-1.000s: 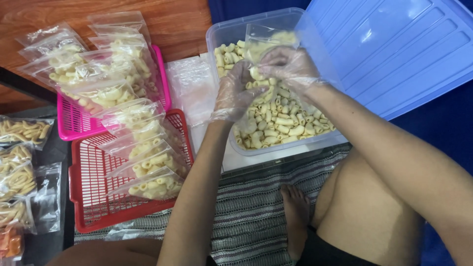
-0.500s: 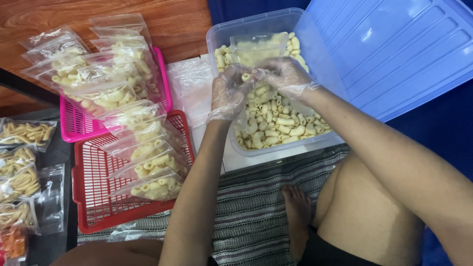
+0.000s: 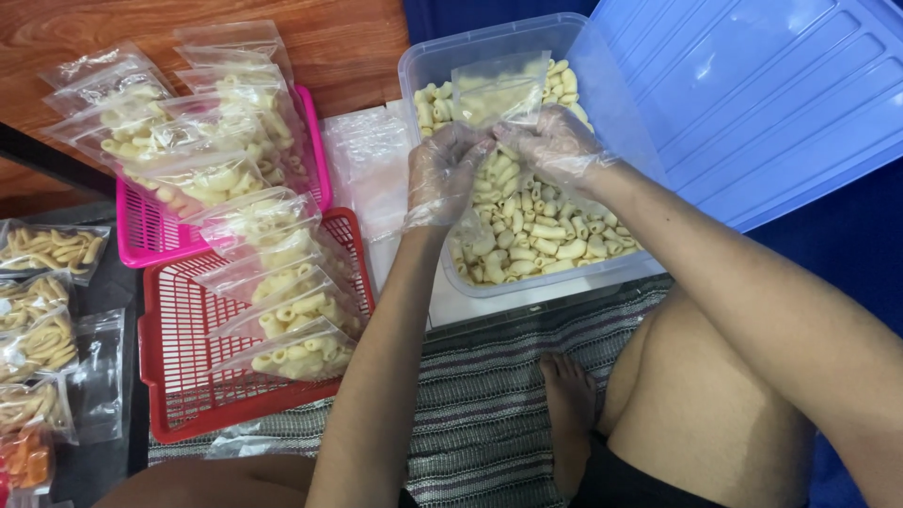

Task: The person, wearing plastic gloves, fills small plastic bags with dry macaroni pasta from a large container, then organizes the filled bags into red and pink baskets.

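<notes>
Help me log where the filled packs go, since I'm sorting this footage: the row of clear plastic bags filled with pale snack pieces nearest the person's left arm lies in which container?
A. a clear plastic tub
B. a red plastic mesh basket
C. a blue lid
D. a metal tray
B: the clear plastic bags filled with pale snack pieces lie overlapping inside the red plastic mesh basket, beside the left arm.

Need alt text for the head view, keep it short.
Two gloved hands, left hand and right hand, hold a small clear bag over a clear tub of pale snack pieces; filled bags lie in a red basket.
</notes>
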